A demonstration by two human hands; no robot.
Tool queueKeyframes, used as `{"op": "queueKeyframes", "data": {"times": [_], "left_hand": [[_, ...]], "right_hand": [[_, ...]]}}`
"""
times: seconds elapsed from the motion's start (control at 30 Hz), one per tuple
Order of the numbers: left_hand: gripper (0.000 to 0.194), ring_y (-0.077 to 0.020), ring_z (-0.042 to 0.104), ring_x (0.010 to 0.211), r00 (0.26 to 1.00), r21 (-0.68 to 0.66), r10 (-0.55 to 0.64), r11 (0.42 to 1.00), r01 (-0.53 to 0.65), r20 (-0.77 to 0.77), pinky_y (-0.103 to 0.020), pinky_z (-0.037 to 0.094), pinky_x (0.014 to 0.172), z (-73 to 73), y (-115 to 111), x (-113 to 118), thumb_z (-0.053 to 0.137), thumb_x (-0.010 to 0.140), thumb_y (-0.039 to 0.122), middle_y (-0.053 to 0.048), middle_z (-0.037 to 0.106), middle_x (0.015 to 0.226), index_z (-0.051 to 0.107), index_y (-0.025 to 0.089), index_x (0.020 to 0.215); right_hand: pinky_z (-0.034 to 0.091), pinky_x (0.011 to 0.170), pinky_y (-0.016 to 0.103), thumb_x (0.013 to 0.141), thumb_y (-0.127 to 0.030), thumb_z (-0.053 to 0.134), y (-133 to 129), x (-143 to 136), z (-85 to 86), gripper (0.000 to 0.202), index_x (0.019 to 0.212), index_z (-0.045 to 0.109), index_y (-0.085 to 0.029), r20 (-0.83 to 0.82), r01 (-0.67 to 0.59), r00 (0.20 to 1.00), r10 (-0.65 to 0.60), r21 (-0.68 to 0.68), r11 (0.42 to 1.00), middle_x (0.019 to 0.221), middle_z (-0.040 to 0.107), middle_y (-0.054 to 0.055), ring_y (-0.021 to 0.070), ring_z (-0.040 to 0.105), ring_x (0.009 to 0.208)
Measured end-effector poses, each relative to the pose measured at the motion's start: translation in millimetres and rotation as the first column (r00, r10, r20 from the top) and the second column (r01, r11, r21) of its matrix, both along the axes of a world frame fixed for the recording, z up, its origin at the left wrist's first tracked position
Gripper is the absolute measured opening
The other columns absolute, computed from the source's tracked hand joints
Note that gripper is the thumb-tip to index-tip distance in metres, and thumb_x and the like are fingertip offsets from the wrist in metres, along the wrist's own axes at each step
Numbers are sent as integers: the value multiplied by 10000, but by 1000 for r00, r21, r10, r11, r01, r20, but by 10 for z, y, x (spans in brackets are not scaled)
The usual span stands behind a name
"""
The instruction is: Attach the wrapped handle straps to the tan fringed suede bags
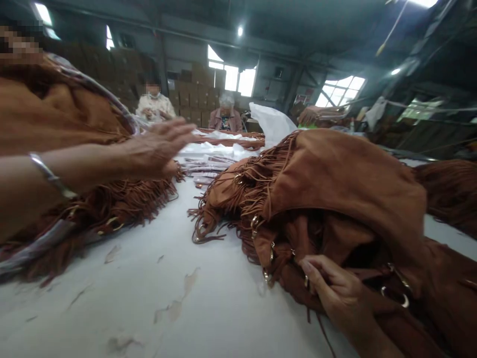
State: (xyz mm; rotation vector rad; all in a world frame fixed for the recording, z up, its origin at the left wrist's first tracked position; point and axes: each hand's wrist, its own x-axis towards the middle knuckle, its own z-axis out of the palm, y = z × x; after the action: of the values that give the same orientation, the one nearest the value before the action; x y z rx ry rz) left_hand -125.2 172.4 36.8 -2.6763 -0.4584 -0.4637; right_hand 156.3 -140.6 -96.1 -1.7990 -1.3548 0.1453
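Observation:
My left hand, a metal bangle on its wrist, reaches in from the left with fingers stretched out. Nothing shows in its grasp; it is above a heap of brown fringe. At the lower right, my right hand pinches the edge of a brown suede-like bag near its opening. The exact part between the fingertips is too small to make out. Gold-coloured rings and clasps hang along the bag's side, with long fringe toward the back. The bag's inside is dark.
A white worktable with peeling patches lies below. Stacked plastic-wrapped pieces and white sheeting are farther back. More brown fringe lies at right. One person is at far left; two people sit behind, before cardboard boxes.

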Motion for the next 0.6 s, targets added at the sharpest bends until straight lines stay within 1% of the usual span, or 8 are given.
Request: {"op": "queueKeyframes", "data": {"times": [0.03, 0.1, 0.17, 0.27, 0.33, 0.43, 0.5, 0.6], "left_hand": [[662, -328, 244, 1358, 990, -52, -136, 989, 135, -22, -469, 246, 1087, -126, -200, 228, 365, 813, 331, -168, 291, 1498, 326, 57, 1415], [706, -303, 169, 1415, 974, -63, -225, 972, 227, 31, -476, 195, 1125, -297, -576, 688, 500, 773, 225, -105, 288, 1515, 302, 160, 1447], [773, -314, 81, 1438, 925, -45, -379, 925, 377, -36, -521, 113, 1137, -405, -847, 1093, 582, 747, 208, -70, 226, 1545, 284, 252, 1459], [645, -311, 107, 1438, 846, -58, -507, 861, 505, -163, -547, 79, 1133, -531, -987, 1516, 587, 783, 226, -32, 245, 1539, 400, 319, 1393], [496, -302, 148, 1433, 829, -65, -522, 851, 521, -198, -534, 132, 1129, -569, -953, 1671, 554, 822, 204, -31, 281, 1526, 511, 313, 1304], [354, -303, 257, 1398, 800, -58, -547, 832, 551, -248, -497, 234, 1109, -450, -889, 1743, 545, 848, 199, -64, 362, 1485, 610, 273, 1188], [298, -278, 402, 1311, 770, -59, -571, 812, 580, -285, -437, 330, 1061, -252, -900, 1732, 556, 845, 191, -86, 477, 1399, 643, 247, 1125], [280, -186, 569, 1076, 775, -101, -593, 804, 586, -220, -295, 449, 898, 101, -985, 1728, 583, 791, 102, -49, 642, 1156, 677, 249, 1010]], "right_hand": [[404, 467, 243, 879, -391, 544, -5, 9, -11, 225, 777, 646, -219, 15, -19, 1000, 19, 8, 1000, 531, 558, -25, 133, 520, 455], [409, 467, 236, 887, -348, 543, -20, 2, -21, 195, 780, 639, -217, 56, -54, 997, 53, 29, 998, 535, 565, -25, 130, 531, 460], [424, 481, 234, 896, -304, 531, -49, -24, -5, 176, 781, 627, -213, 115, -64, 992, 57, 62, 996, 542, 575, -22, 129, 541, 467], [478, 592, 261, 900, -250, 514, -122, 19, 79, 140, 813, 616, -209, 263, 13, 963, -63, 185, 983, 653, 640, 14, 153, 601, 578], [495, 694, 301, 886, -244, 527, -198, 179, 162, 107, 856, 623, -205, 379, 134, 885, -272, 352, 926, 745, 670, 41, 182, 626, 682], [457, 878, 425, 836, -318, 567, -328, 602, 244, 230, 990, 639, -163, 433, 345, 653, -621, 561, 753, 968, 671, 119, 273, 612, 935], [357, 974, 549, 768, -390, 596, -380, 898, 222, 507, 1193, 575, -114, 414, 551, 556, -721, 467, 692, 1259, 538, 203, 380, 467, 1178], [345, 993, 540, 746, -392, 559, -379, 1165, 120, 696, 1328, 446, -28, 432, 584, 662, -612, 215, 783, 1290, 490, 255, 388, 420, 1220]]}}
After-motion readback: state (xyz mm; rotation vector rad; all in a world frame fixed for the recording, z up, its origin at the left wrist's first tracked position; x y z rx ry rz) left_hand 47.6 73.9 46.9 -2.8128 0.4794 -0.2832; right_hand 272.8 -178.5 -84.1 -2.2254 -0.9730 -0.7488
